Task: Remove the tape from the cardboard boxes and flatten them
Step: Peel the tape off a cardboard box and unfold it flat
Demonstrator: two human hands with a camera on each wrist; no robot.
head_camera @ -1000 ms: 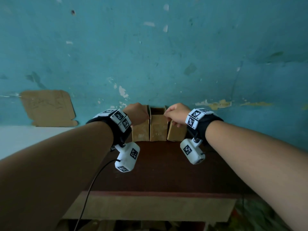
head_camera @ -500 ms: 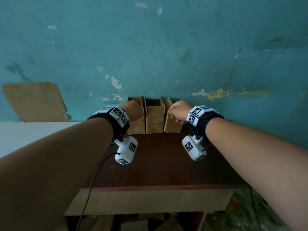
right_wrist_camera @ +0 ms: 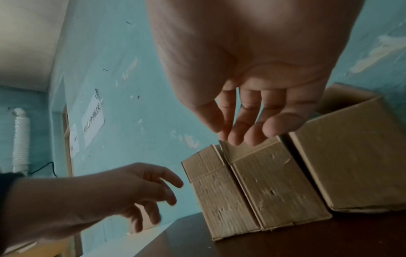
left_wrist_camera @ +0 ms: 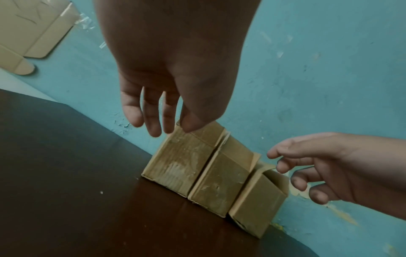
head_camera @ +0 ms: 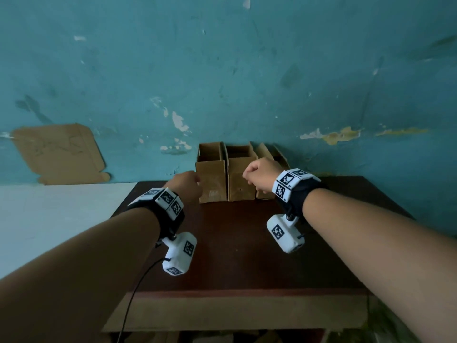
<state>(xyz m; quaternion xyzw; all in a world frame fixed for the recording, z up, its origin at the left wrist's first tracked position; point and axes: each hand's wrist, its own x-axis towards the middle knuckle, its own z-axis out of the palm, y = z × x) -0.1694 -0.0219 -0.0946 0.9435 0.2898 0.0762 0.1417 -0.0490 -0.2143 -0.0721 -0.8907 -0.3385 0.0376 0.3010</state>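
Three small brown cardboard boxes stand side by side against the teal wall at the back of a dark brown table [head_camera: 247, 256]. They are the left box [head_camera: 211, 181] [left_wrist_camera: 180, 160] [right_wrist_camera: 219, 191], the middle box [head_camera: 241, 181] [left_wrist_camera: 222, 179] [right_wrist_camera: 274, 187] and the right box [head_camera: 270, 153] [left_wrist_camera: 257, 205] [right_wrist_camera: 351, 156]. Their tops look open. My left hand [head_camera: 190, 184] [left_wrist_camera: 158, 121] hovers just before the left box, fingers loose and empty. My right hand [head_camera: 249, 177] [right_wrist_camera: 241, 133] hangs in front of the middle and right boxes, holding nothing.
A flattened cardboard sheet [head_camera: 59, 154] [left_wrist_camera: 28, 34] leans on the wall to the left, above a white surface [head_camera: 49, 214]. A black cable [head_camera: 133, 293] trails from my left wrist. A paper notice [right_wrist_camera: 93, 125] and a white ribbed pipe [right_wrist_camera: 20, 139] are on the far wall.
Both hands have drawn back from the outer boxes, which they were touching, and their fingers have loosened. The boxes stay in place against the wall.
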